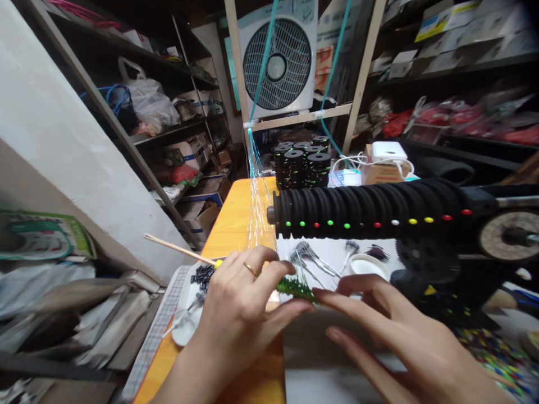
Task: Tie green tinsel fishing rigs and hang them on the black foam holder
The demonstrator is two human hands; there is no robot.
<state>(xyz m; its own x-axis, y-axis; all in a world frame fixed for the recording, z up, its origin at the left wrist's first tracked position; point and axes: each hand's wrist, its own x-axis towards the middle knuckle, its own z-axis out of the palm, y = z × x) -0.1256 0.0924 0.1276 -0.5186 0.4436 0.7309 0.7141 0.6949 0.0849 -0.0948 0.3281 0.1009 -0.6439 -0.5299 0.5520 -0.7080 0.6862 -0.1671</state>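
My left hand (240,306) pinches a green, bristly strip (297,287) between thumb and fingers. Fine, shiny threads (259,210) hang from a teal cord and run down behind this hand. A thin wooden stick (179,248) with a yellow part sticks out to the left of my knuckles; whether I hold it is hidden. My right hand (391,331) has its thumb and fingers apart, and its index fingertip is at the right end of the green strip. Just above is a ribbed black roller (362,207) with a row of coloured beads.
Behind the orange table (229,210) stand stacked black spools (301,160) and a box fan (277,62). A white dish of small black pieces (189,328) is at left. Wire bundles (314,261) and a round white lid (368,266) lie under the roller. Coloured beads (492,348) lie at right.
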